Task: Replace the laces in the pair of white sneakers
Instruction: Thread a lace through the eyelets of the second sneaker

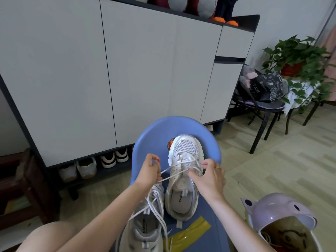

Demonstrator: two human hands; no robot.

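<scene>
White sneakers sit side by side on a blue plastic chair point(151, 140): the right sneaker point(183, 171) lies farther up the seat, toe toward the backrest, while the left sneaker point(143, 224) lies nearer the person, its laces loose. The left hand point(150, 170) pinches a white lace point(174, 174) running across to the right sneaker's eyelets. The right hand point(209, 176), wearing a ring, grasps the lace over the tongue. A lilac bin point(280, 213) stands to the right.
</scene>
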